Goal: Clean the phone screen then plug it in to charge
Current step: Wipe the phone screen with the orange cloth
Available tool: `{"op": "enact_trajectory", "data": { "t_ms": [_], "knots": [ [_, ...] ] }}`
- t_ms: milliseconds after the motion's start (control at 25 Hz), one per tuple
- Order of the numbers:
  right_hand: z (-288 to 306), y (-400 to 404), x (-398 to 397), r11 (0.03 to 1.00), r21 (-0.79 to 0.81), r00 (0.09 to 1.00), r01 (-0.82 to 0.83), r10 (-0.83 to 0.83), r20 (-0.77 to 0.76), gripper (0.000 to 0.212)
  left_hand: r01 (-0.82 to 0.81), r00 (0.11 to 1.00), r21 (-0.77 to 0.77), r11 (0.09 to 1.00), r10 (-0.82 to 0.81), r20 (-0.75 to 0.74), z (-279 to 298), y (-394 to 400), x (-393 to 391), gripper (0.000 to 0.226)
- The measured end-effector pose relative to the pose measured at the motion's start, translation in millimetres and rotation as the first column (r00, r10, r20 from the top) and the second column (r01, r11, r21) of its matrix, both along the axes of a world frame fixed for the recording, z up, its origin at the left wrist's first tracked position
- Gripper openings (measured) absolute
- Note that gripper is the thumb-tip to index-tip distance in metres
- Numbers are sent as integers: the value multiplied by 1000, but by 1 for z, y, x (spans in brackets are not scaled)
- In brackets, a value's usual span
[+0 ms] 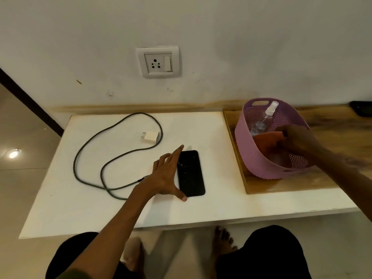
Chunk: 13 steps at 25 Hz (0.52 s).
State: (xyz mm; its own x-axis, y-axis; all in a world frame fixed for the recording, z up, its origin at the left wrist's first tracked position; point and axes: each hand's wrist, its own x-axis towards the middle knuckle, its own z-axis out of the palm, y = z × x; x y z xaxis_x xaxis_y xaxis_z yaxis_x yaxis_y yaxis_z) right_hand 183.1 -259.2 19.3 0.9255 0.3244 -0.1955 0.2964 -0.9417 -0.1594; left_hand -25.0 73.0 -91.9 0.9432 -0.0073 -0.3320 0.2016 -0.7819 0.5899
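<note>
my left hand (168,174) rests spread on the phone (191,174) near the basket (267,164); right hand (298,139) pinches the cloth (267,140). slick, fragile glass, i'd judge: hold the edges.

My left arm reaches forward, bare to above the elbow, with a dark green sleeve edge at the bottom of the view. My left hand (167,174) lies palm down, fingers straight and spread, forefinger stretched far ahead and thumb splayed out to the right. My right arm comes in from the right edge, angled forward and leftward. My right hand (296,138) is blurred, its fingers curled and pinching.
</note>
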Motion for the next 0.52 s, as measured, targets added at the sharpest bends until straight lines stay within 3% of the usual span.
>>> {"op": "enact_trajectory", "data": {
  "t_ms": [160, 280, 440, 520],
  "knots": [
    [48, -5, -18, 996, 69, 981, 58, -70, 182, 20, 2, 1000, 2, 1000, -2, 5, 1, 1, 0, 160],
    [81, 3, -43, 964, 260, 952, 51, -126, 280, 26, -6, 1000, 12, 1000, 6, -4, 4, -1, 0, 164],
    [95, 40, -72, 831, 556, 960, 26, -175, 217, 26, -13, 1000, 2, 1000, 13, 1, 6, -1, 0, 165],
    [83, 66, -86, 781, 624, 971, 0, -150, 188, 27, -8, 1000, -5, 1000, 8, 1, 5, -1, -1, 165]
  ]
}}
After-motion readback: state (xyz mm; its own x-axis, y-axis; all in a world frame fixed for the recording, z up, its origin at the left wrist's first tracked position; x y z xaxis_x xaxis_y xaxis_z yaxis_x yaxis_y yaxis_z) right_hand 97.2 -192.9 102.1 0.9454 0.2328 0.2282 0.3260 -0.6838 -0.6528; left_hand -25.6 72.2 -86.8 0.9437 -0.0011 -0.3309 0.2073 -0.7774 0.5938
